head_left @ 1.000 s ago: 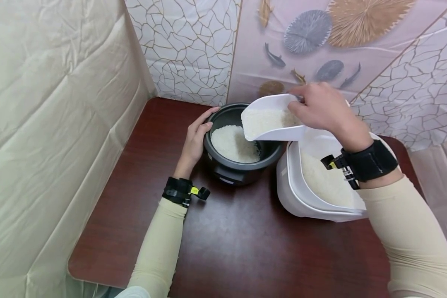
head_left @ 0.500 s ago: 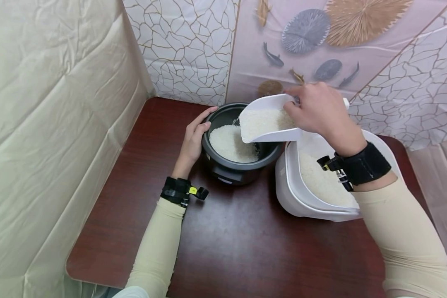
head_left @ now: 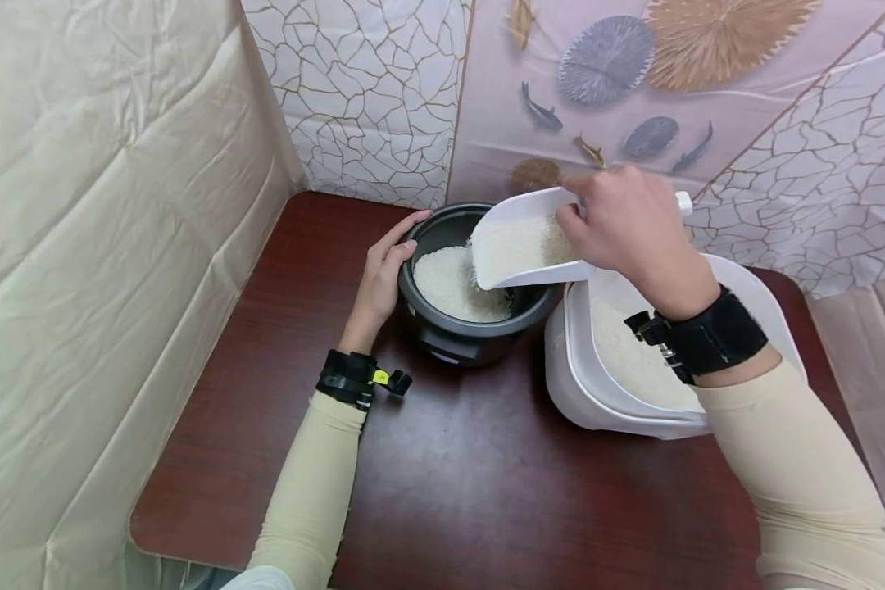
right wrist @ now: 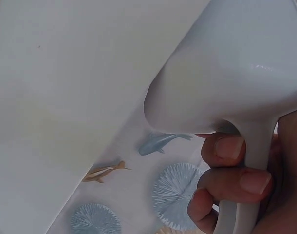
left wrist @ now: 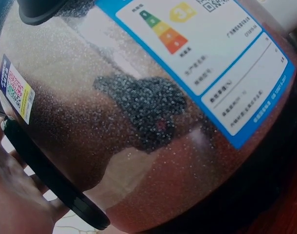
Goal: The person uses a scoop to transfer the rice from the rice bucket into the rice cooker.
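Note:
A black rice cooker (head_left: 479,330) with its lid off holds a mound of white rice (head_left: 453,283). My left hand (head_left: 378,283) grips its left rim, thumb near the top edge. In the left wrist view, the cooker's shiny side (left wrist: 139,180) fills the picture, with a black handle (left wrist: 56,178) beside my fingers. My right hand (head_left: 630,225) holds a white scoop (head_left: 538,274) by its handle, over the cooker's right side. Rice lies in the scoop, its lip tilted down, and grains fall from that lip. Curled fingers around the scoop's handle (right wrist: 255,156) show in the right wrist view.
A white rice bin (head_left: 586,389), open at the top and partly filled with rice, stands right of the cooker under my right forearm. Both stand on a dark red-brown table (head_left: 442,492). A patterned wall covering (head_left: 369,98) rises close behind, and a beige cloth (head_left: 118,205) at left.
The scoop has moved slightly left and its lip has tipped lower. Rice grains now fall from it into the cooker. My left hand keeps its place on the rim.

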Demonstrator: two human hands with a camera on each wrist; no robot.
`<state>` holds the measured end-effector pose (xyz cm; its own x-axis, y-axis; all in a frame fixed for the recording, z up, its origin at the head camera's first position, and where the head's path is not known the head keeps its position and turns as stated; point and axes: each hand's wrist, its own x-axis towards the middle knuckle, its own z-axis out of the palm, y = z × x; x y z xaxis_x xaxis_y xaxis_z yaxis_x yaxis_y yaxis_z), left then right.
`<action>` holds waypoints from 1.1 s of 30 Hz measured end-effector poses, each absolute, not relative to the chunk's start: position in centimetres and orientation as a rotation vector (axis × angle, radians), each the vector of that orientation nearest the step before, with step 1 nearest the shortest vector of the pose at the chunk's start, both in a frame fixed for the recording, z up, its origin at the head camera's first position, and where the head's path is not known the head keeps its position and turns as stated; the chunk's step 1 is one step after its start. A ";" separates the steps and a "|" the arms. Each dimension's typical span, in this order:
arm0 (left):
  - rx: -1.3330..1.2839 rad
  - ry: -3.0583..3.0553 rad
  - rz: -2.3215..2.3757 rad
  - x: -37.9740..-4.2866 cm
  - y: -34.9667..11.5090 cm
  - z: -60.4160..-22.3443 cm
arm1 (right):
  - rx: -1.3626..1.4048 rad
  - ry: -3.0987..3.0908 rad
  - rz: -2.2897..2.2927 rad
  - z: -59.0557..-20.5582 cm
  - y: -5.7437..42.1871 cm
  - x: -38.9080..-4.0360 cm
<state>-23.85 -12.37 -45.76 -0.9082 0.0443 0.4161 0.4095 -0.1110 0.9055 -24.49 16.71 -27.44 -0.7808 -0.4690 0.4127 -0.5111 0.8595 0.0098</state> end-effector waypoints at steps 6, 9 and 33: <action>-0.510 -1.908 -2.110 -23.9 -12.4 -45.8 | 0.754 -2.569 0.118 -27.6 16.5 -24.2; -0.520 -1.911 -2.105 -24.0 -12.3 -45.8 | 0.753 -2.567 0.104 -27.6 16.6 -24.1; -0.515 -1.938 -2.103 -23.9 -12.4 -45.7 | 0.794 -2.386 0.028 -28.5 15.8 -23.3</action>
